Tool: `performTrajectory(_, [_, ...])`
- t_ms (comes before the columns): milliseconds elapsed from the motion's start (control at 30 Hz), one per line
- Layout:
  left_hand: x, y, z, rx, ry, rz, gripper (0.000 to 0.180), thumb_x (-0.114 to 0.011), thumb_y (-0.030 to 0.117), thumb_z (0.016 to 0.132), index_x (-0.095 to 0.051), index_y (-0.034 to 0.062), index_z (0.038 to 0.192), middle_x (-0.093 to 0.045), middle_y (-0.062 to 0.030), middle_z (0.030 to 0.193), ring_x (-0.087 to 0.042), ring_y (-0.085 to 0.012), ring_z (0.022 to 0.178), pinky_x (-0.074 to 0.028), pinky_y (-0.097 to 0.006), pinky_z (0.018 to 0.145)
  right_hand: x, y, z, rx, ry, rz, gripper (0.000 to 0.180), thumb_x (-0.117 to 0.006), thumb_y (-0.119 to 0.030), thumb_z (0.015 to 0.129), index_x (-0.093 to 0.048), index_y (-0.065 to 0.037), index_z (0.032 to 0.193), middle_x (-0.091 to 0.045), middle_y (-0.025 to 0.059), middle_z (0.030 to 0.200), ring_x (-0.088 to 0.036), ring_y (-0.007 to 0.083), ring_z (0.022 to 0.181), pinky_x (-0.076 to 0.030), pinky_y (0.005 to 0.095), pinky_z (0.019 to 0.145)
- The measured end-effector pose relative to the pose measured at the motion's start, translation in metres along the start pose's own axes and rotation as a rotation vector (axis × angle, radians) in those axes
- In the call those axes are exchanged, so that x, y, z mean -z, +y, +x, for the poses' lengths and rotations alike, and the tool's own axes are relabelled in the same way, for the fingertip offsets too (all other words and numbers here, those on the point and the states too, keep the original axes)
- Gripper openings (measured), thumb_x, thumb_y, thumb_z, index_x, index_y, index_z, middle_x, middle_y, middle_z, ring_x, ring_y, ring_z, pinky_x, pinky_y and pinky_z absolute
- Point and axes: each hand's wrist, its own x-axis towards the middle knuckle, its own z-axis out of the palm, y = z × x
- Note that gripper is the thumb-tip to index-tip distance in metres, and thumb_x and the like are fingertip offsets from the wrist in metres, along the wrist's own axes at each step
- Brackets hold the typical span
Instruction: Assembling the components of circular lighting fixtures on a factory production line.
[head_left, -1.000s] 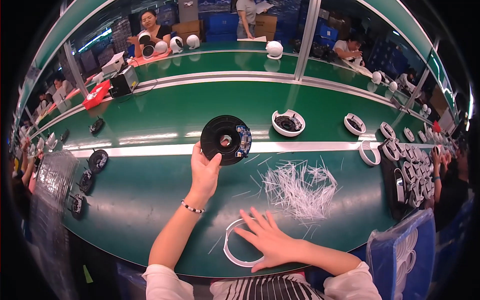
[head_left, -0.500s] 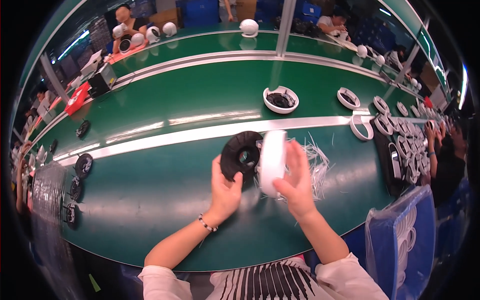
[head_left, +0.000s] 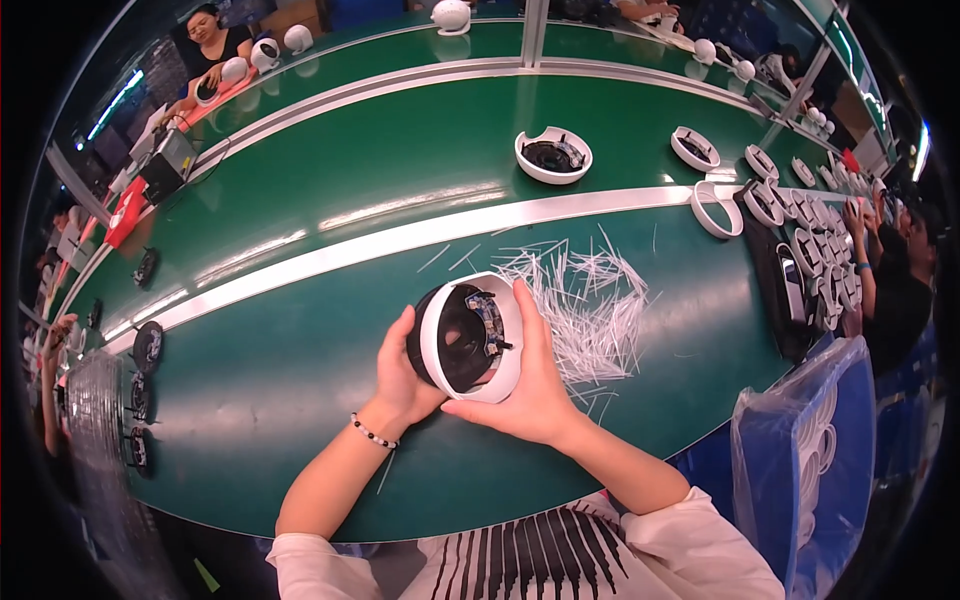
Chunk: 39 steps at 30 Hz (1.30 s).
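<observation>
Both my hands hold a round device above the green belt (head_left: 300, 330). My left hand (head_left: 398, 372) grips the black round part (head_left: 455, 340) from the left and behind. Cupped around the white ring housing (head_left: 497, 378) that sits over the black part is my right hand (head_left: 530, 390), thumb along the lower rim. A small circuit board shows inside the ring. A pile of thin white strips (head_left: 590, 300) lies on the belt just right of my hands.
A white housing with a black insert (head_left: 553, 155) sits farther up the belt. Several white rings (head_left: 715, 205) and a black tray of parts (head_left: 800, 270) lie at right. A clear bag of white rings (head_left: 810, 450) hangs near right. Black discs (head_left: 147, 345) line the left edge. Other people work around.
My left hand brought the black disc down from the white stripe toward me. My right hand picked up the white ring from the belt and fitted it over the disc.
</observation>
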Motion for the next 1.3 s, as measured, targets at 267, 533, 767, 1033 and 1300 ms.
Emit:
performTrajectory(267, [-0.004, -0.004, -0.002, -0.062, -0.001, -0.026, 0.056, -0.031, 0.044, 0.082, -0.038, 0.0042, 0.120, -0.044, -0.0151, 0.119, -0.045, -0.0292, 0.108, -0.037, -0.043, 0.092, 0.002, -0.006, 0.001, 0.051, 0.048, 0.099, 0.115, -0.082, -0.028, 0.048, -0.008, 0.001, 0.130, -0.017, 0.0212, 0.132, -0.024, 0.0321, 0.122, -0.025, 0.0397, 0.098])
performTrajectory(533, [-0.009, -0.002, -0.002, -0.163, -0.072, 0.095, 0.053, -0.026, 0.041, 0.087, -0.019, 0.0123, 0.132, -0.034, -0.0132, 0.128, -0.040, -0.0276, 0.114, -0.038, -0.043, 0.092, 0.000, -0.003, -0.001, 0.178, 0.063, -0.072, 0.114, -0.081, -0.036, 0.048, -0.011, 0.001, 0.130, -0.013, 0.0256, 0.133, -0.018, 0.0387, 0.123, -0.020, 0.0454, 0.099])
performTrajectory(767, [-0.003, -0.001, -0.006, -0.125, -0.038, 0.161, 0.056, -0.033, 0.041, 0.085, -0.023, 0.0105, 0.131, -0.035, -0.0134, 0.127, -0.038, -0.0284, 0.115, -0.035, -0.044, 0.094, 0.002, 0.005, -0.001, 0.209, 0.058, 0.016, 0.107, -0.078, -0.036, 0.051, -0.014, 0.000, 0.129, -0.015, 0.0267, 0.131, -0.020, 0.0417, 0.120, -0.021, 0.0480, 0.096])
performTrajectory(1033, [-0.001, 0.008, -0.003, 0.077, -0.015, 0.013, 0.061, -0.034, 0.051, 0.083, -0.038, 0.0032, 0.120, -0.044, -0.0168, 0.116, -0.046, -0.0289, 0.105, -0.040, -0.044, 0.089, 0.012, 0.000, 0.004, 0.167, -0.082, 0.171, 0.111, -0.080, -0.025, 0.050, -0.009, 0.002, 0.131, -0.019, 0.0207, 0.132, -0.023, 0.0308, 0.123, -0.023, 0.0377, 0.099])
performTrajectory(1300, [-0.019, -0.004, -0.008, -0.077, 0.033, 0.126, 0.063, -0.020, 0.050, 0.086, -0.034, 0.0029, 0.124, -0.042, -0.0136, 0.121, -0.045, -0.0248, 0.109, -0.038, -0.038, 0.092, 0.003, -0.004, 0.002, 0.276, 0.020, -0.094, 0.113, -0.079, -0.038, 0.047, -0.013, 0.002, 0.129, -0.016, 0.0266, 0.132, -0.022, 0.0407, 0.120, -0.021, 0.0469, 0.096])
